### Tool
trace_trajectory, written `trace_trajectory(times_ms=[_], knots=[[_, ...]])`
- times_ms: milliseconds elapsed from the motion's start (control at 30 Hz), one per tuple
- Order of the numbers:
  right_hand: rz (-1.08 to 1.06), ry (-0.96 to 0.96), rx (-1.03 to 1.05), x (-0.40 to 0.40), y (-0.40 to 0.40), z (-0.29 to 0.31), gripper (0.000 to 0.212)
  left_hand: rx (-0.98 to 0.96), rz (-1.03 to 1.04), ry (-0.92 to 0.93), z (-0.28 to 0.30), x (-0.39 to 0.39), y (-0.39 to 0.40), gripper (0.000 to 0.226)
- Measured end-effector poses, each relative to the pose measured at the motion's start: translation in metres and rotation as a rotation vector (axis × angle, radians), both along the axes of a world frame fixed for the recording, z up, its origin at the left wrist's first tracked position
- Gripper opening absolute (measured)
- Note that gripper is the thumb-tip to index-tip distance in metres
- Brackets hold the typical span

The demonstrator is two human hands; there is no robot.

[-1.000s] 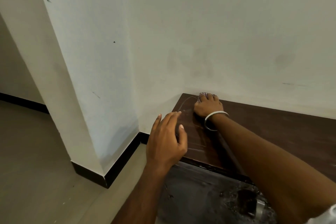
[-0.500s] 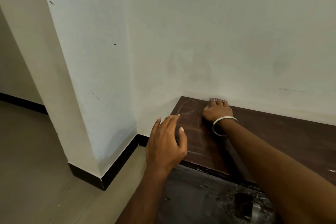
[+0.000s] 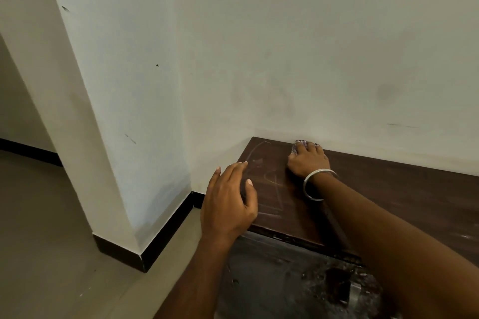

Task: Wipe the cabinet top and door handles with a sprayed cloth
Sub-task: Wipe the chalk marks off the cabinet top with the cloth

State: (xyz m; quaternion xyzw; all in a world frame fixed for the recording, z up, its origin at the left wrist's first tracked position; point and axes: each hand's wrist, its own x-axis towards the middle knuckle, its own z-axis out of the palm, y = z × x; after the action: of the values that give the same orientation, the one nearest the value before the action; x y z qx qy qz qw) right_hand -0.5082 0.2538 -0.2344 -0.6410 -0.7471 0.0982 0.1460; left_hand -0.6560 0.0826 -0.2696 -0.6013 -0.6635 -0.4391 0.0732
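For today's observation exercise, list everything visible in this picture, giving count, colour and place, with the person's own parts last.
cabinet top: one, dark brown wood with pale wipe streaks, against the wall at right.
cabinet front: one, dark and scuffed, below the top's front edge.
cloth: one, checked reddish and white, at the top's back edge under the right hand.
wall: one, off-white with faint smudges, behind the cabinet.
pillar: one, white, left of the cabinet.
skirting: black strip, along the wall bases.
floor: beige, at left.
bangle: one, silver, on the right wrist.
left hand: open, at the top's left corner.
right hand: pressing the cloth.
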Motion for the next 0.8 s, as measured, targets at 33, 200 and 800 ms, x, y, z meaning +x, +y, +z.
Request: trace_trajectory(times_ms=[33,200,800], knots=[[-0.016,-0.003,-0.004,0.004,-0.001,0.000,0.057,-0.001,0.005,0.004,-0.001,0.000,0.001,0.043],[-0.035,-0.026,0.033,-0.015,-0.020,0.001,0.057,0.001,0.023,0.005,-0.002,0.001,0.001,0.043],[-0.014,-0.001,0.044,-0.004,-0.056,-0.002,0.057,-0.027,0.005,0.005,0.002,0.000,-0.001,0.047]])
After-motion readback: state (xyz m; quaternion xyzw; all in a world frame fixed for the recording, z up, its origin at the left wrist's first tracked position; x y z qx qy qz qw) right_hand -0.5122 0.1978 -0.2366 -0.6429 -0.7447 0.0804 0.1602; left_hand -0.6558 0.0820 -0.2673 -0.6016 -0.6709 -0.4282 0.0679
